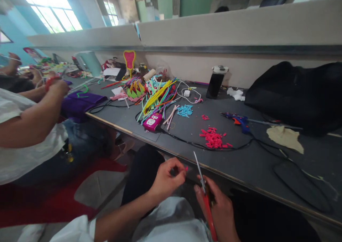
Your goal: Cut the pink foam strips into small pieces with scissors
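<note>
My left hand (pixel 171 176) is pinched, thumb against fingertips, over my lap near the table's front edge. A tiny pink piece (pixel 186 168) shows at its fingertips. In my right hand (pixel 217 202) is a pair of scissors (pixel 207 202) with red handles, its blades pointing up and away from me. The blades look nearly together and stand apart from the pink piece. Beyond both hands, a heap of short pink-red pieces (pixel 213 138) lies on the dark table (pixel 181 135). Farther back sit a smaller pink cluster (pixel 205 117) and a pile of short blue pieces (pixel 185 110).
A glue gun (pixel 237 121) lies right of the heap, with black cables across the table. Colourful pipe cleaners (pixel 160 97) pile up behind a magenta box (pixel 152 122). A phone (pixel 215 85) leans near a black bag (pixel 294 96). A co-worker's arm (pixel 34 117) is at left.
</note>
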Demonstrator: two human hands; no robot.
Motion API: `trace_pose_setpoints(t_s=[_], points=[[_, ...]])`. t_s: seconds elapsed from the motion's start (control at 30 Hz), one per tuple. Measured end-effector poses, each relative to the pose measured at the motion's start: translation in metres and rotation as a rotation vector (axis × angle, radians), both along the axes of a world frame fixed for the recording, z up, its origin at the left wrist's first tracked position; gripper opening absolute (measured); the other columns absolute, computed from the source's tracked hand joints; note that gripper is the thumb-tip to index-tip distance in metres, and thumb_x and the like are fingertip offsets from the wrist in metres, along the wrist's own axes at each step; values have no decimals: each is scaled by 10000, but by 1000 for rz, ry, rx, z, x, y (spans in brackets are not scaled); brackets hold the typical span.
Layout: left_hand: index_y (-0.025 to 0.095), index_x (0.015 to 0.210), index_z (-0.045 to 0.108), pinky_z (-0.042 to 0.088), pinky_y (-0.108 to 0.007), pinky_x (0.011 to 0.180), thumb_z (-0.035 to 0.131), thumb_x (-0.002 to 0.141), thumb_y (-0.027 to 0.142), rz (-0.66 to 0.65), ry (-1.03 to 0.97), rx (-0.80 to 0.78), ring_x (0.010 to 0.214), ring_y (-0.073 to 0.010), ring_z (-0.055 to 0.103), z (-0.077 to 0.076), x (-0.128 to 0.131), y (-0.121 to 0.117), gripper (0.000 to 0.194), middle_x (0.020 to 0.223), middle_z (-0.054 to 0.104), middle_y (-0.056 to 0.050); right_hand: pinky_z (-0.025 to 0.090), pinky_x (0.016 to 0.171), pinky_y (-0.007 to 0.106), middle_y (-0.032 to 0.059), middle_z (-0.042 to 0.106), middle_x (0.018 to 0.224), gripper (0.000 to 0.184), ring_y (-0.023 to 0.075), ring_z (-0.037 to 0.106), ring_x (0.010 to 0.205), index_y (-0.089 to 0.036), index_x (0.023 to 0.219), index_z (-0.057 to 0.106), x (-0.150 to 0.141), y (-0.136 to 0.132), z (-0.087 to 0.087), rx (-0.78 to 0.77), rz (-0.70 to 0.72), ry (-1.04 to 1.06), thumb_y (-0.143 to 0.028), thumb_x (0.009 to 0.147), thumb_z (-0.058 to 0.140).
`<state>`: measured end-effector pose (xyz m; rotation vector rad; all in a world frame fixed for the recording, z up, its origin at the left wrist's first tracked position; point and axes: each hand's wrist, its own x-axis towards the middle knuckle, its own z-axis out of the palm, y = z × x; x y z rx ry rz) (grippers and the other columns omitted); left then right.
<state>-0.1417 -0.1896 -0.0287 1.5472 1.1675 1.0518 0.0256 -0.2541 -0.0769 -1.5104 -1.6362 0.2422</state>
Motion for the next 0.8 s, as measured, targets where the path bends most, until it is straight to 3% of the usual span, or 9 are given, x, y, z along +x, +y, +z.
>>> trace_pose_setpoints(t_s=[0.1, 0.2, 0.4, 0.67, 0.73, 0.8], points=[[167, 666, 551, 345, -266, 642, 559, 717, 112, -164, 303, 380, 633, -121, 498, -6, -2, -6, 76, 643, 565, 0, 579, 642, 186, 71, 766, 914, 391, 156, 738, 697, -123, 1082, 654, -2, 2, 4, -80, 33, 105, -442, 871, 573], [173, 663, 519, 325, -283, 636, 536, 716, 115, -255, 488, 656, 633, -132, 476, -9, 0, -10, 80, 637, 557, -9, 573, 617, 168, 70, 764, 914, 380, 143, 731, 670, -122, 1068, 660, -4, 3, 9, -127, 64, 195, -429, 858, 584], [182, 638, 476, 327, -301, 637, 499, 731, 111, -285, 594, 880, 611, -135, 422, -7, 6, -9, 119, 602, 512, -8, 569, 639, 162, 49, 761, 912, 316, 141, 731, 723, -151, 1112, 642, -4, 1, 13, -184, 96, 282, -334, 861, 582], [178, 660, 519, 347, -310, 673, 518, 742, 126, -332, 556, 834, 627, -133, 459, -8, 4, -14, 97, 623, 545, -13, 577, 719, 188, 54, 756, 973, 252, 154, 736, 811, -165, 1072, 642, -5, 3, 15, -45, 89, 203, -263, 857, 554], [170, 668, 545, 368, -299, 686, 533, 724, 126, -368, 476, 654, 636, -125, 491, -7, 3, -14, 72, 637, 569, -9, 576, 755, 205, 52, 750, 1000, 262, 158, 732, 851, -174, 1098, 629, -4, 2, 12, -50, 100, 187, -251, 861, 547], [162, 684, 576, 391, -265, 663, 543, 719, 140, -402, 375, 315, 630, -113, 513, -5, 2, -12, 53, 653, 588, -2, 573, 767, 207, 51, 740, 1041, 284, 156, 726, 885, -187, 1139, 606, -3, 1, 7, -75, 131, 186, -235, 869, 530]])
